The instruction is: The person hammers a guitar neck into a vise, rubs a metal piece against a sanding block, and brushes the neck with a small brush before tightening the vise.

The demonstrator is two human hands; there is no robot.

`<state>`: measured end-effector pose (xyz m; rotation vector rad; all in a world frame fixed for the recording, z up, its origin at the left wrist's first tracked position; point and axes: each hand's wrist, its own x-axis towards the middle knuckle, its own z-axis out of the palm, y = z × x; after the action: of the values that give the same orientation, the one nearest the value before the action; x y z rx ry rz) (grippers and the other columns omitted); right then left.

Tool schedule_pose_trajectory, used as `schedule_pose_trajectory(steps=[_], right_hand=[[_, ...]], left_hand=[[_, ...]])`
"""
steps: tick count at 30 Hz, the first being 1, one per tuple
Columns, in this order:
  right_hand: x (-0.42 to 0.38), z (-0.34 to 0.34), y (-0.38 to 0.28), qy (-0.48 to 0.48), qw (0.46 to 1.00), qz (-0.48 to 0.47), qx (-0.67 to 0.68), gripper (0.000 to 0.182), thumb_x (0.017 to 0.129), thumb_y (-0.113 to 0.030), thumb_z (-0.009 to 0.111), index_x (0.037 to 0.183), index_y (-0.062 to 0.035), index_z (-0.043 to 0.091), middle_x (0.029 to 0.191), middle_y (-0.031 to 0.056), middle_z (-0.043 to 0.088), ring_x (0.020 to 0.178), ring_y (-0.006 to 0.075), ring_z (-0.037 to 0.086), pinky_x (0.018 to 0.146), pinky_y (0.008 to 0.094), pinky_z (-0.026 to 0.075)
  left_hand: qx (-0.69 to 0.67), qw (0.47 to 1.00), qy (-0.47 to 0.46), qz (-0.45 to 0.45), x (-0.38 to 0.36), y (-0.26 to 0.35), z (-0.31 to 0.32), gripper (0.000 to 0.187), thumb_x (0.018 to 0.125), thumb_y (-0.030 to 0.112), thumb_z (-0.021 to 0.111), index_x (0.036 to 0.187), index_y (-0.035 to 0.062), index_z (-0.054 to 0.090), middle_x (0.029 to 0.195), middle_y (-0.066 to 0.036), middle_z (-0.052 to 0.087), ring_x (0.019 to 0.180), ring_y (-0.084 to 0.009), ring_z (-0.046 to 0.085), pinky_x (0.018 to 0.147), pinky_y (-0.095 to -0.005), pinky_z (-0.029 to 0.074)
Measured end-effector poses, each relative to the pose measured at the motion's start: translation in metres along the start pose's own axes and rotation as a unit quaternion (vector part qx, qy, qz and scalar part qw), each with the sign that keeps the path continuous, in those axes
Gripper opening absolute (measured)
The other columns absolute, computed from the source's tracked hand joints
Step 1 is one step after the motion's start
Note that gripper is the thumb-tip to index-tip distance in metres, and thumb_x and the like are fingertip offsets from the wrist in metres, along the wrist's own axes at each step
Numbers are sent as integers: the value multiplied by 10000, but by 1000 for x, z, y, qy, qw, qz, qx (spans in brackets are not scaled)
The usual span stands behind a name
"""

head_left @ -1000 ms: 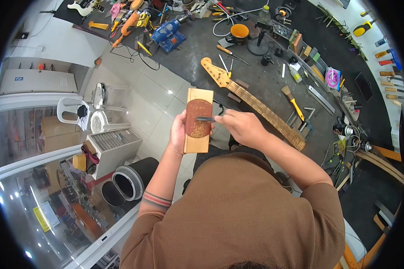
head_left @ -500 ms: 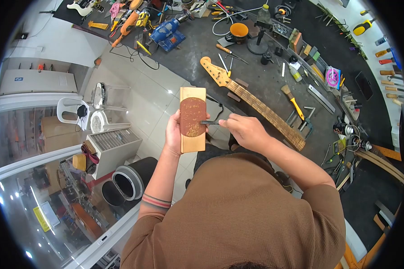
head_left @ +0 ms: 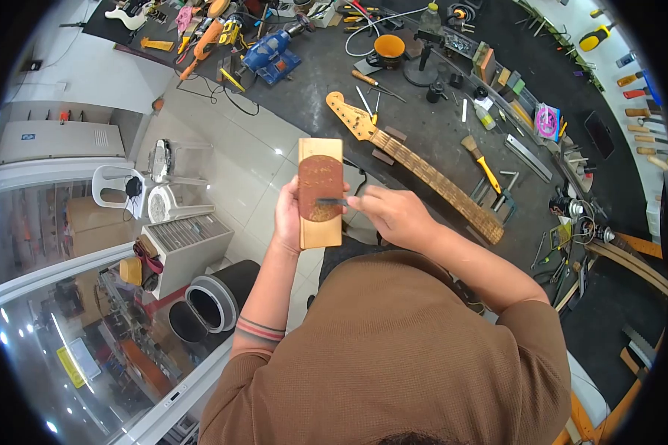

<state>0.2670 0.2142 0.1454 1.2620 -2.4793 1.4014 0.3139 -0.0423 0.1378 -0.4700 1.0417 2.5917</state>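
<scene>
My left hand [head_left: 288,215] grips the left edge of a light wooden block [head_left: 321,236], held upright in front of my chest. On the block's face lies a reddish-brown rounded pad [head_left: 321,174] with yellowish worn marks. A small dark tool [head_left: 332,202] is pinched in my right hand [head_left: 393,215]. Its thin end lies across the lower part of the pad. Beyond my right hand, a guitar neck [head_left: 430,178] rests diagonally on the dark workbench [head_left: 304,104].
On the bench are a brush [head_left: 484,165], a file-like tool [head_left: 378,85], an orange-rimmed cup [head_left: 388,49], a blue vise [head_left: 271,55] and a metal bar [head_left: 528,157]. A black bin [head_left: 214,302] and white chairs [head_left: 115,185] stand on the floor at left.
The dark tool and my right hand have moved left over the pad. My left hand still holds the block, which appears slightly higher in view.
</scene>
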Motion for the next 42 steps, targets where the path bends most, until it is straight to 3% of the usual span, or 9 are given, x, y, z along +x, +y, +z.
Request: schedule_pose_trajectory(steps=[2,6,15,21,24,29,32,40,42], right_hand=[[-14,-6,5,-56,998,14,-15,219,1030,-103,739,1245,-128,767,952,88,685,779,336,736,646,469,586],[-5,1,0,-24,999,-18,-16,243,1015,-104,749,1257,-125,767,950,87,685,777,335,736,644,469,582],[1,4,1,-10,999,-24,-20,264,1007,-94,750,1266,-145,774,956,79,690,811,325,750,652,461,594],[-10,-1,6,-55,998,11,-39,229,1027,-99,734,1248,-139,778,961,76,693,812,325,754,642,457,600],[2,2,3,3,1000,-18,-13,213,1023,-100,739,1229,-138,782,942,75,677,789,318,741,640,451,597],[-16,-5,13,-56,998,-3,-23,219,1014,-91,749,1229,-125,778,995,80,723,813,316,761,650,446,606],[-2,9,-5,-6,1000,-25,4,234,1011,-89,751,1240,-127,778,983,79,716,813,317,763,650,448,605],[-13,6,-5,-58,998,-8,-28,294,990,-98,773,1282,-133,772,959,67,698,795,313,755,658,448,605],[-10,8,-4,-51,998,-17,-22,295,987,-119,776,1282,-138,773,978,68,700,796,310,755,666,445,607]], left_hand=[[6,1000,3,-4,0,3,-4,696,1181,500,297,1555,-11,586,1351,-287,751,1105,-385,790,946,-498,676],[26,999,41,-24,3,-2,5,714,1183,520,296,1564,-12,583,1355,-280,755,1136,-378,791,963,-491,672],[4,1000,28,-13,6,-3,1,713,1187,507,282,1575,-17,570,1371,-300,742,1150,-386,790,994,-513,669],[14,1000,1,-6,4,-2,-1,714,1186,505,279,1580,-19,563,1378,-313,735,1142,-394,790,989,-520,671],[6,1000,17,-4,5,-3,8,712,1186,502,283,1584,-21,557,1372,-316,735,1141,-394,792,985,-518,673],[-2,1000,14,-15,6,1,-6,716,1183,513,292,1581,-21,554,1371,-308,733,1131,-399,792,987,-516,672],[3,1000,6,-14,6,-6,-3,724,1180,527,297,1583,-17,554,1373,-300,733,1130,-399,791,989,-513,672],[8,1000,-15,-22,10,-10,-10,739,1176,549,316,1598,-12,549,1389,-307,725,1150,-398,780,980,-515,676],[2,1000,26,-14,6,-2,-3,735,1175,544,322,1593,-14,555,1369,-304,732,1127,-395,784,969,-516,681]])
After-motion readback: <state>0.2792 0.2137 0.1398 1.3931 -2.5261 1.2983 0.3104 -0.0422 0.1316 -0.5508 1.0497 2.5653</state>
